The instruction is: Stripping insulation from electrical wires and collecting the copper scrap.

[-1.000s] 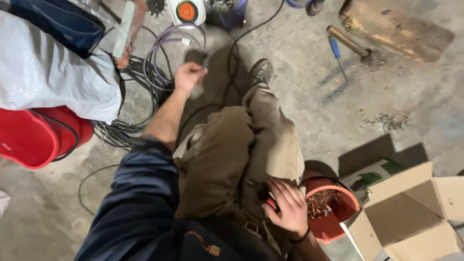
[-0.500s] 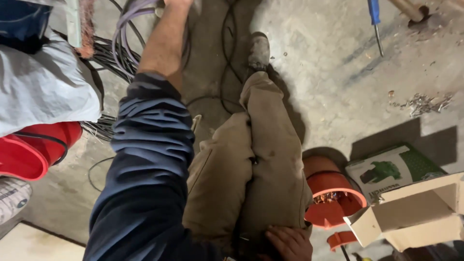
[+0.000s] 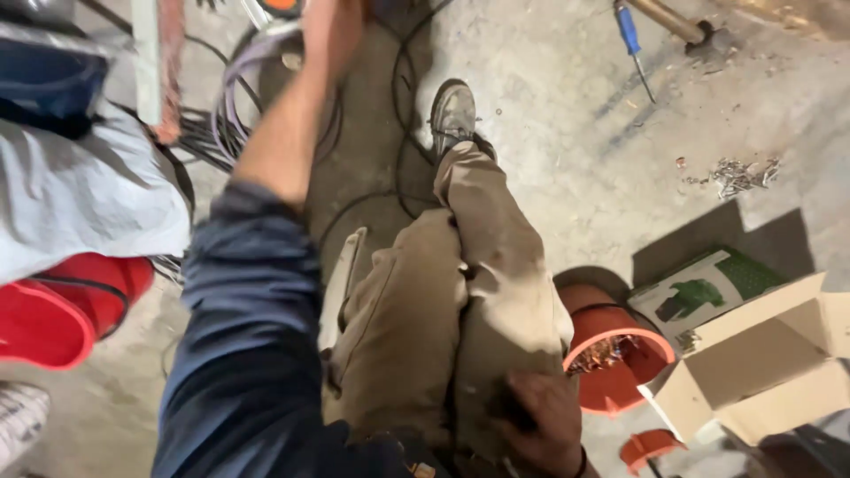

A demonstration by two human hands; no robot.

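My left hand [image 3: 332, 31] reaches over the cable coil [image 3: 266, 97]; grip cannot be told. My right hand [image 3: 540, 425] rests loosely curled on my thigh, beside the orange bucket [image 3: 620, 354].

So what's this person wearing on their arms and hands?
The left arm wears a dark blue sleeve pushed up above the forearm, leaving the left hand bare. The right hand is gloveless too, with a dark band at its wrist. No markings show.

Probably a workshop: bare concrete floor [image 3: 567, 177], tangled cables [image 3: 230, 124], a screwdriver [image 3: 630, 35], scattered screws [image 3: 735, 175], red buckets [image 3: 62, 310].
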